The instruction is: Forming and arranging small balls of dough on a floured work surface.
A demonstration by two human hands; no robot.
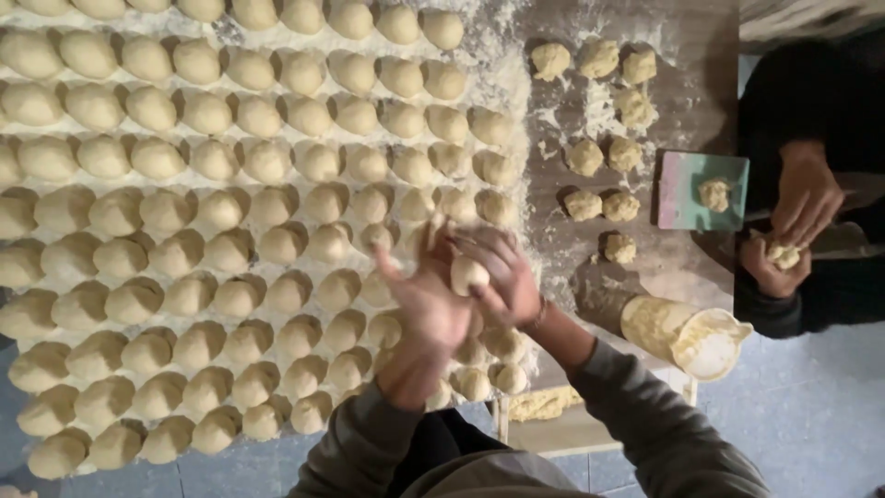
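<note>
Centre of frame: a dough ball sits between the palms; left hand below-left, fingers spread; right hand cupped over it from the right, nearer; finished rows lie left.

packed dough balls left, bare floured board right, jug nearby

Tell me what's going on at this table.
The person's left hand and right hand cup a dough ball between the palms. Rows of smooth dough balls cover the floured table. On the right, rough dough lumps lie near a small scale, where another person's hands work dough.
</note>
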